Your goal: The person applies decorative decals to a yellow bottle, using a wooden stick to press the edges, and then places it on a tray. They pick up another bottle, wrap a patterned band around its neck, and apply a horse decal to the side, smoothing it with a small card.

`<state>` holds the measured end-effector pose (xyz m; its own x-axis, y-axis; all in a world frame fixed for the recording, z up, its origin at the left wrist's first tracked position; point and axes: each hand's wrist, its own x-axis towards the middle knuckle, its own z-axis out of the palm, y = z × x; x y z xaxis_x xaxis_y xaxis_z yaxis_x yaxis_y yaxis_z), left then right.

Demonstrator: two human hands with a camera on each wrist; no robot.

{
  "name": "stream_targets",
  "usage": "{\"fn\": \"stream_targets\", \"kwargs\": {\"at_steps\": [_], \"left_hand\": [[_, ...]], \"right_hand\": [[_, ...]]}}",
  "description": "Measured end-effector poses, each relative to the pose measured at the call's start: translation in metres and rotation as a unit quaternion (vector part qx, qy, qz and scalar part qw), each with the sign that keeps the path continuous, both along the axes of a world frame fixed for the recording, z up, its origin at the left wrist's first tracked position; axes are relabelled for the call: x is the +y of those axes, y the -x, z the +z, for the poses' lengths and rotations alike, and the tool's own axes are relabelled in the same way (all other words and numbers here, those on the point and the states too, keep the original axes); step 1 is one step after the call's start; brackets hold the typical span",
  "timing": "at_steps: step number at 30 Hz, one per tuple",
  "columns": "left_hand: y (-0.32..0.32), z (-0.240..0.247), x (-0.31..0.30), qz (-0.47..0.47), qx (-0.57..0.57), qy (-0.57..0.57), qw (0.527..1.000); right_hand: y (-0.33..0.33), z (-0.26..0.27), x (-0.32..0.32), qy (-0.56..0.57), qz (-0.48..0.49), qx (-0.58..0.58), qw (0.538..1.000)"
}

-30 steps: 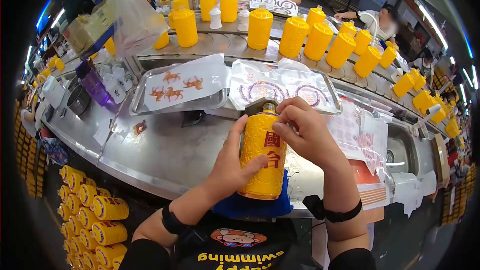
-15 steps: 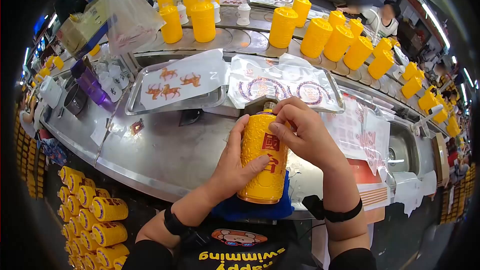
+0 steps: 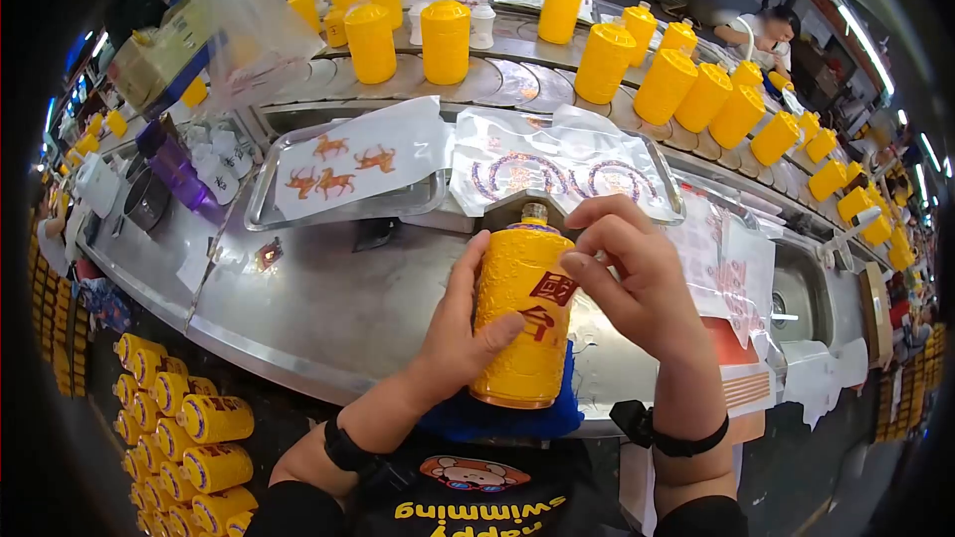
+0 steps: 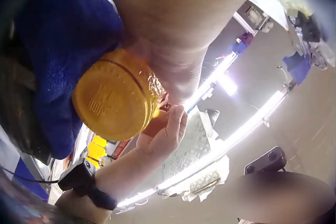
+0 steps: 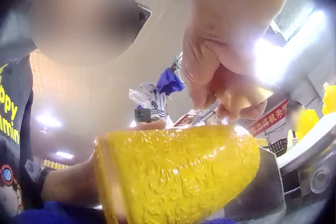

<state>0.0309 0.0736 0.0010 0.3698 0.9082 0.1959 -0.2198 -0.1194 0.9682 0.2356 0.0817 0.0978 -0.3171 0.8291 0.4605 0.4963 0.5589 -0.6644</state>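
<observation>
A yellow embossed bottle (image 3: 521, 338) leans over a blue cloth (image 3: 572, 403), its clear neck pointing away. My left hand (image 3: 453, 323) grips its left side, thumb across the front. The bottle's round base (image 4: 107, 100) faces the left wrist camera. On the front, a red square character decal (image 3: 553, 287) sits tilted above a second red character (image 3: 537, 323). My right hand (image 3: 632, 268) has bent fingers at the tilted decal's upper right corner and seems to pinch its edge. In the right wrist view, the decal (image 5: 186, 120) stands up from the bottle below the fingertips.
Metal trays (image 3: 264, 189) behind hold a sheet of horse decals (image 3: 338, 164) and a sheet of ring patterns (image 3: 557, 174). Yellow bottles (image 3: 445, 40) stand along a curved conveyor. A sink (image 3: 801, 293) is at right, a purple bottle (image 3: 179, 164) at left. More bottles (image 3: 219, 418) are stacked lower left.
My right hand has moved slightly right and down from the neck. The upper decal, straight before, is now tilted and shifted right. The left hand keeps its grip. Conveyor bottles have moved along.
</observation>
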Motion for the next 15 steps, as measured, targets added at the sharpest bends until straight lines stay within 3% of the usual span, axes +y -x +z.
{"fn": "stream_targets", "kwargs": {"at_steps": [6, 8, 11, 15], "left_hand": [[0.0, -0.007, 0.002, -0.012, -0.038, 0.006, 0.999], [-0.001, -0.007, 0.0, -0.016, -0.048, 0.013, 0.999], [-0.001, -0.009, 0.0, -0.028, -0.065, 0.018, 0.997], [-0.001, -0.006, -0.002, -0.041, -0.07, 0.027, 0.996]], "right_hand": [[-0.066, 0.014, -0.009, 0.001, -0.111, 0.04, 0.993], [-0.098, 0.013, -0.003, 0.03, -0.146, 0.119, 0.982], [-0.161, 0.004, 0.023, 0.077, -0.261, 0.048, 0.961], [-0.234, -0.054, 0.085, 0.101, -0.376, -0.06, 0.919]]}}
